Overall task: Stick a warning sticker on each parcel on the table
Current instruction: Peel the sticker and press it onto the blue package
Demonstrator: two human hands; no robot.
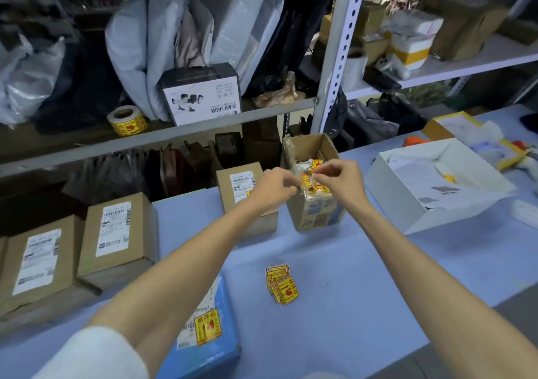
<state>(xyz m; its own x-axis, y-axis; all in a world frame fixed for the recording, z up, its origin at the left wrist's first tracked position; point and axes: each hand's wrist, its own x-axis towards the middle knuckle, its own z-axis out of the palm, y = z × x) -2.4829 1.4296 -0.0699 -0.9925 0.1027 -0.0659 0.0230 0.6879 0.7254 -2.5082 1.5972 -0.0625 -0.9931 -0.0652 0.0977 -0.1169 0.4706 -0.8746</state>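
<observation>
The worktop (349, 276) is pale blue and runs along a metal shelf (174, 129) full of stuff. Both arms reach out to the far edge of the worktop. The left hand (272, 189) and the right hand (340, 182) meet over a small open box (316, 218). Each hand pinches one end of a yellow sticker (306, 181) with curled fingers, so the sticker is held between them just above the box. More yellow stickers lie inside that box.

In the middle of the worktop lies a loose pile of stickers (281, 284). At the near edge sits a blue parcel (224, 306), partly under the left arm, with a warning sticker (208, 326) stuck on top beside its white label. A brown parcel (233, 180) stands at the far edge, touching the small open box and partly hidden by the left hand. By the left edge stand a second brown parcel (119, 233) and a third brown parcel (37, 265), side by side, each with a white label. Toward the right edge sits a white box (390, 192), open, with paper inside.

On the shelf are a roll of stickers (126, 121), a white carton (201, 96) with pictures on it, and big grey bags (139, 43) behind.
</observation>
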